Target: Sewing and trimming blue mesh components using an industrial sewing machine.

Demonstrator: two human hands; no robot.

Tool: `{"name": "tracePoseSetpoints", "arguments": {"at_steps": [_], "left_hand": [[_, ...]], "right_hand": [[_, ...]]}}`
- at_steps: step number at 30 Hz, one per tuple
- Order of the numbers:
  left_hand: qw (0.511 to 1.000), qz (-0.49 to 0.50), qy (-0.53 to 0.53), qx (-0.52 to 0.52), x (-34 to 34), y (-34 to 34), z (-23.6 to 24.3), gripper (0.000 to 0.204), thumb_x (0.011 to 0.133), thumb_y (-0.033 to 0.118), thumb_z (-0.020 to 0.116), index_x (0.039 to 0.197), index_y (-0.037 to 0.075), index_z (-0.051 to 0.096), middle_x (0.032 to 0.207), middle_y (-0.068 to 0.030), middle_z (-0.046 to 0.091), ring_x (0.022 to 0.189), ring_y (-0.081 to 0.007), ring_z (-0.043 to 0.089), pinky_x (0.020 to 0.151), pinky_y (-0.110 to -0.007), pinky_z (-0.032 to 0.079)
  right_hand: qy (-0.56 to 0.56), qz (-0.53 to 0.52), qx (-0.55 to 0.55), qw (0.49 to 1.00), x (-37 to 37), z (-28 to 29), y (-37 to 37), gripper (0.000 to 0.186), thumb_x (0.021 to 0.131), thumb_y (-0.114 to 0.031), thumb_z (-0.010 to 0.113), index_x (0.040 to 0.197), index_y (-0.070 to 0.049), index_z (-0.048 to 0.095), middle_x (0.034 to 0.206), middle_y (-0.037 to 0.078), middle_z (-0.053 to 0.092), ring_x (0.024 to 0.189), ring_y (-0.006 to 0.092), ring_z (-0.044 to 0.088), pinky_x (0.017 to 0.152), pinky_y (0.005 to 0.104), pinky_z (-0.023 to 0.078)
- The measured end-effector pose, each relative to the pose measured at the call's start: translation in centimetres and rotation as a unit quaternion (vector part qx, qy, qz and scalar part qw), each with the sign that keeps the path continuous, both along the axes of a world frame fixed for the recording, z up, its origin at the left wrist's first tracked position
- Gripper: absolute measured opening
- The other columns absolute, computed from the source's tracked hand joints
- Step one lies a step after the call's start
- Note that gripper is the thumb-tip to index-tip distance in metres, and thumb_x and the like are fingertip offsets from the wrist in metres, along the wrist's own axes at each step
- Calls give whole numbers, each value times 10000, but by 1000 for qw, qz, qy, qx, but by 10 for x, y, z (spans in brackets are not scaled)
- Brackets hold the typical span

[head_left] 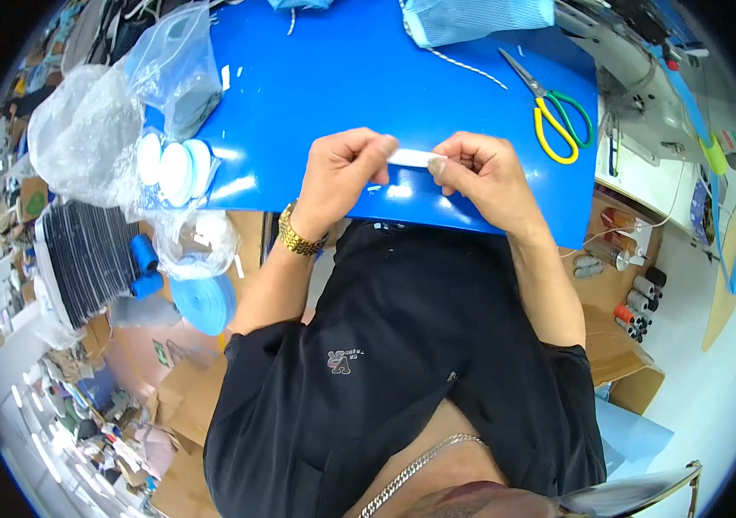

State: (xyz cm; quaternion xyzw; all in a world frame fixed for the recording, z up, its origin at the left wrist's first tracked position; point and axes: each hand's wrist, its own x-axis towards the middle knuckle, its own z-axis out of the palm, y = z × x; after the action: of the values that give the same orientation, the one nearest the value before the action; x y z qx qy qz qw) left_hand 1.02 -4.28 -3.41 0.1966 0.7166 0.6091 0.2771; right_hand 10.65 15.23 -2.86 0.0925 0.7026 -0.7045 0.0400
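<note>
A short white strip point(411, 158) is stretched between my two hands, just above the near part of the blue tabletop point(316, 95). My left hand point(344, 168) pinches its left end between thumb and fingers. At the other end, my right hand point(482, 173) grips the strip the same way. Whether the strip is tape or a folded label cannot be made out. Scissors point(549, 108) with one yellow and one green handle lie on the table, beyond my right hand and to its right.
Light blue mesh fabric point(480, 19) with a cord lies at the far edge. White spools point(176, 171) and clear plastic bags point(83, 129) crowd the left side. A sewing machine point(635, 73) stands at the right. Below left are a blue webbing roll point(204, 302) and striped material point(88, 259).
</note>
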Motion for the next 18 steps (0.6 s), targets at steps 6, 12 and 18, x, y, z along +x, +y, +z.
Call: {"name": "tracePoseSetpoints", "arguments": {"at_steps": [6,12,18], "left_hand": [[964,53,-149,215,33,38,-19,272,947,102,599,1197,-1,619,1111,-86,670,1011,-147,629,835,-270,508],[956,42,-179,228,28,49,-8,314,944,78,592,1246,-8,589,1168,-94,643,1031,-154,622,889,-277,496],[923,-15,-242,300,25,52,-2,302,975,110,528,1244,-12,593,1281,-145,587,1023,-130,598,872,-271,486]], "right_hand": [[2,-165,-161,973,7,-16,-9,164,929,-145,629,1009,-11,681,840,75,703,645,81,617,554,197,453],[20,-179,-223,958,11,-21,-21,179,939,-160,613,1013,-10,678,865,76,704,668,90,628,573,197,462],[-6,-104,-460,882,10,-30,-17,194,964,-217,560,937,-36,627,771,36,639,616,122,588,524,238,439]]}}
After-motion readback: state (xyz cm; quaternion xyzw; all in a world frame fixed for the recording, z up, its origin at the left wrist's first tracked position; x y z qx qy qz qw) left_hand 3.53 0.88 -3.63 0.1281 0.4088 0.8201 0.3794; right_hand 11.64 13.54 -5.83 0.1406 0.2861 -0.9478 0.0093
